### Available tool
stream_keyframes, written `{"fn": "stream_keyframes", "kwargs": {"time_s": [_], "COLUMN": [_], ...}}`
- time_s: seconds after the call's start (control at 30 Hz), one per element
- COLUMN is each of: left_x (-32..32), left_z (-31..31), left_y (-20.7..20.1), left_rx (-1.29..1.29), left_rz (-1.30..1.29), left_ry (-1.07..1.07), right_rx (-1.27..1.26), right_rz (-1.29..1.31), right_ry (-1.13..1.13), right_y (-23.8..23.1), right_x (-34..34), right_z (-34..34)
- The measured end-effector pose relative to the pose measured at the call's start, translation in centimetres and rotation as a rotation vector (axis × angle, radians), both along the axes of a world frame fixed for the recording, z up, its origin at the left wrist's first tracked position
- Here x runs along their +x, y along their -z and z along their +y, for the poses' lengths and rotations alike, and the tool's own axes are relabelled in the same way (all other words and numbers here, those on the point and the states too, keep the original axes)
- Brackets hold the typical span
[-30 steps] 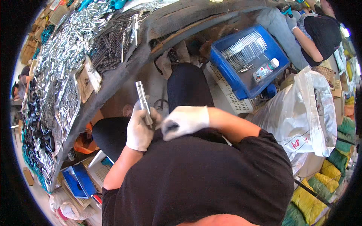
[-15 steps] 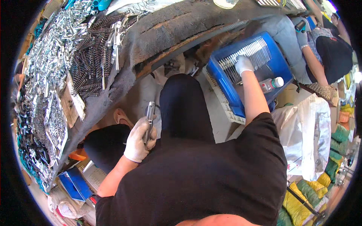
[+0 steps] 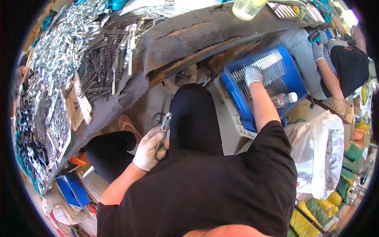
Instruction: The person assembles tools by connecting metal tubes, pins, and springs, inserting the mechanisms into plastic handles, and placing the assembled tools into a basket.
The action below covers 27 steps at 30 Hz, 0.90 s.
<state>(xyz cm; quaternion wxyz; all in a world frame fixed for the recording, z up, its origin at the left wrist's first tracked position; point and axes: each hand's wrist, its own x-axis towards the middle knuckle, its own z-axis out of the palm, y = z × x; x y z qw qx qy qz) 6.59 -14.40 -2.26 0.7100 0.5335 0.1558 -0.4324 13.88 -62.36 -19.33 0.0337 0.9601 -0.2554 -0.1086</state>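
Note:
My left hand (image 3: 151,149), in a white glove, is closed around a slim shiny metal part (image 3: 166,123) with a rounded, slotted body. The part tilts upward in front of my left leg, its upper end sticking out past the fingers. Over to the right, my gloved right hand (image 3: 253,75) reaches into a blue plastic crate (image 3: 294,79). It rests at the row of slim silver metal parts (image 3: 272,65) laid side by side there. Its fingertips point down and are hidden, so I cannot tell whether they grip one. A clear bottle with a white cap (image 3: 285,99) lies in the crate.
A workbench with a worn grey cover (image 3: 169,43) spans the far side, heaped at left with dark springs (image 3: 102,63) and small metal parts (image 3: 59,67). A white sack (image 3: 318,154) stands at my right. Another person (image 3: 347,63) works beyond the crate.
My right hand has shifted slightly along the row and looks more drawn in. My left hand and its metal part have moved a little right, the part leaning more.

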Motion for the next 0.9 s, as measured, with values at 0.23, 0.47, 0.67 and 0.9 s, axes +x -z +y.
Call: {"fn": "stream_keyframes", "kwargs": {"time_s": [0.23,0.47,0.67,0.9], "left_x": [-1.7,-2.8,-5.0,-7.8], "left_z": [1.1,0.6,1.0,3.4], "left_y": [-1.4,-3.5,-5.4,-6.8], "left_rx": [-0.066,-0.067,-0.143,-0.075], "left_rz": [-0.056,-0.208,-0.384,-0.484], "left_ry": [-0.055,0.041,0.143,0.037], "right_rx": [1.246,1.915,2.159,2.154], "right_rz": [-0.671,-0.721,-0.563,-0.46], "right_ry": [0.33,-0.012,-0.128,-0.225], "right_y": [-7.3,-20.1,-20.5,-20.7], "right_x": [-4.1,-9.7,-12.9,-15.0], "right_z": [0.4,17.5,27.3,31.4]}}
